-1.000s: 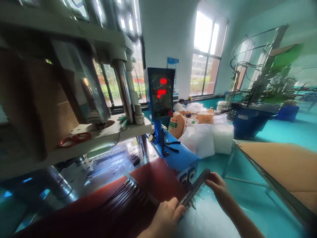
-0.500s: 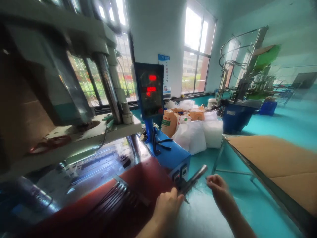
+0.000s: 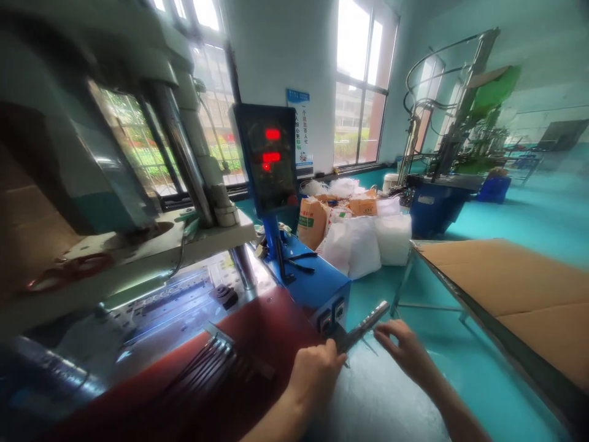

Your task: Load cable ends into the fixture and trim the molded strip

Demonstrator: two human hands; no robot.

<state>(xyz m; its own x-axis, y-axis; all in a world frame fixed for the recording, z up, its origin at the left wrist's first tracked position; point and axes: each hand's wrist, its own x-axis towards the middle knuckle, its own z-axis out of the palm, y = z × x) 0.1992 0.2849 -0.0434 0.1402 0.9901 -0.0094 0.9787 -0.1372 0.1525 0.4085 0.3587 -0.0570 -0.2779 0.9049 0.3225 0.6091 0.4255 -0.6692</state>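
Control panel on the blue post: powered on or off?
On. The control panel shows lit red digits on two readouts; the digits themselves are too blurred to read.

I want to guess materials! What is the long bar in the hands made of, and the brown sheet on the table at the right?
The bar looks like grey metal: it glints dully and has straight, hard edges. The brown sheet looks like matte cardboard, flat and tan with a seam across it.

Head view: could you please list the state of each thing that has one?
Left hand: shut on metal bar.
Right hand: open, fingertips beside the bar; contact unclear.
Metal bar: tilted, far end raised.
Control panel: on, red digits lit.
Dark rods: lying bundled on the red surface.
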